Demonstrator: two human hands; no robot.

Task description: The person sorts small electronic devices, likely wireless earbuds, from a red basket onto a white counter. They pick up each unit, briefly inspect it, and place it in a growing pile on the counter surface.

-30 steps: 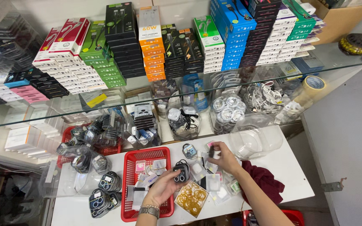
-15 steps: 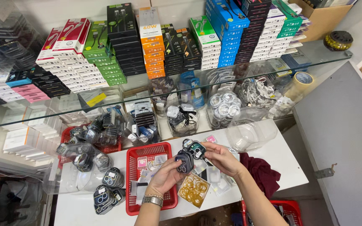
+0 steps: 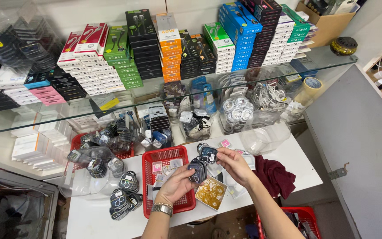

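Observation:
My left hand [image 3: 177, 185], with a metal wristwatch on the wrist, grips a stack of small dark lens-protector cases [image 3: 197, 170] over the right edge of a red plastic basket [image 3: 147, 177]. My right hand [image 3: 235, 166] holds one more such case [image 3: 208, 153] just above and to the right of the stack, close to it. Beneath the hands lies a clear square box of gold rings [image 3: 211, 193] on the white table [image 3: 89, 217].
Bundles of similar cases [image 3: 122, 194] lie at the table's left beside a clear bag. A dark red cloth [image 3: 277, 176] sits at the right edge. A glass shelf [image 3: 323, 62] above carries stacked coloured boxes and a tape roll [image 3: 311, 85]. Another red basket [image 3: 306, 217] is below right.
The view has shifted slightly. My hands have come together: the right hand has brought a single case up next to the stack held in the left hand.

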